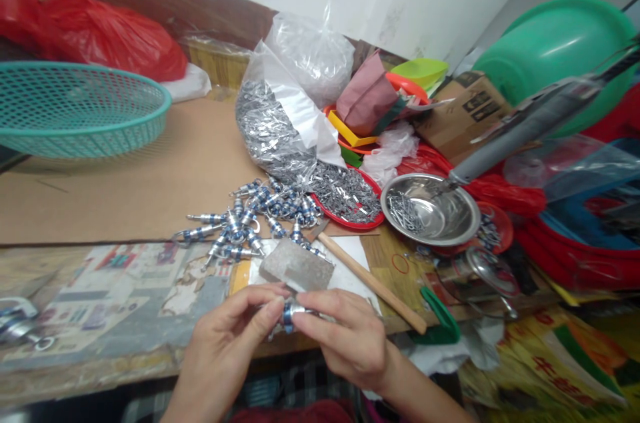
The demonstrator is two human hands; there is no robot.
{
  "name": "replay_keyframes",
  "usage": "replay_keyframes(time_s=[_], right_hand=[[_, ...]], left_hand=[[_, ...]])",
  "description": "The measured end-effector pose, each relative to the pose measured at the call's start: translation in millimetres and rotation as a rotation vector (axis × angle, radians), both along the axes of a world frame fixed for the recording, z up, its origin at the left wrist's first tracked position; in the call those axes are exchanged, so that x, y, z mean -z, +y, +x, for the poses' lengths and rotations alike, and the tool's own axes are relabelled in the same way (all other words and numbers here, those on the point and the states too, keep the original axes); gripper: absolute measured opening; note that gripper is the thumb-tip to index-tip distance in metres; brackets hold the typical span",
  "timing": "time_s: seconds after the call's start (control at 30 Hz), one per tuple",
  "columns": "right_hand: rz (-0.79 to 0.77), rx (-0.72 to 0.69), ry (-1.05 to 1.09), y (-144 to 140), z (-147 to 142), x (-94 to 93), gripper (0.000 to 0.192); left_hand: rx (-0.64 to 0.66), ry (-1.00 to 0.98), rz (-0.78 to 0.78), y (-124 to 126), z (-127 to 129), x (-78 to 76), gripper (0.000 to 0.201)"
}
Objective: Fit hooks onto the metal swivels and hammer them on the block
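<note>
Both hands pinch one blue-banded metal fitting [289, 315] | left hand [227, 336], right hand [345, 336] | axis crosswise | below hammer head [296, 266]

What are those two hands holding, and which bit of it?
A small blue-and-silver metal piece. The left hand and right hand pinch it together with their fingertips, one at each end; the ends themselves are hidden.

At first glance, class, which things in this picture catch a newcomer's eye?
Both hands, left hand and right hand, pinch a small blue-and-silver metal piece at the bottom centre. Beyond them lies a heap of similar blue-and-silver fittings, with a clear plastic bag of tiny silver parts behind and a teal mesh basket far left.
</note>
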State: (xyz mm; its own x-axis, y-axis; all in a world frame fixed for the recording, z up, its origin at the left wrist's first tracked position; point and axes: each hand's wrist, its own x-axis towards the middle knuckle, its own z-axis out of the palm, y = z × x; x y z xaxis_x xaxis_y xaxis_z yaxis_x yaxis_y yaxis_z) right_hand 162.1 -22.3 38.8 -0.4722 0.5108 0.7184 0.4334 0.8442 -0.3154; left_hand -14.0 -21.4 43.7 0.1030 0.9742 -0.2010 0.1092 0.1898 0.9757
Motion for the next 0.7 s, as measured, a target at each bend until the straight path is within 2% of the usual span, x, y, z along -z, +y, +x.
replay_keyframes(time_s=[0.17,0.3,0.33,0.4,0.5,0.57,0.6,0.63,0.7], right_hand=[[-0.196,0.028,0.161,-1,-5,0.7,0.022],[-0.372,0.066,0.285,-2,-10,3.3,0.014],[-0.404,0.089,0.298,-3,-11,3.9,0.013],[-0.458,0.133,0.292,-4,-12,4.3,0.011],[-0.564,0.151,0.129,9,-3,1.1,0.011],[-0.595,0.334,-0.140,34,16,-2.9,0.013],[-0.569,0.503,-0.294,50,28,-4.6,0.015],[-0.549,0.759,-0.490,69,42,-5.5,0.022],[-0.564,0.926,-0.591,105,69,-4.1,0.027]], left_hand=[[0.010,-0.146,-0.073,0,-3,10.8,0.017],[-0.052,-0.215,-0.138,-2,1,18.8,0.019],[-0.072,-0.257,-0.158,-3,2,19.5,0.022],[-0.101,-0.358,-0.182,-3,6,20.3,0.042],[-0.102,-0.429,-0.205,1,10,22.2,0.067],[-0.091,-0.422,-0.221,6,11,24.3,0.068],[-0.079,-0.414,-0.224,8,11,25.4,0.068],[-0.065,-0.408,-0.223,10,11,26.3,0.067],[-0.029,-0.402,-0.222,13,11,27.5,0.066]])
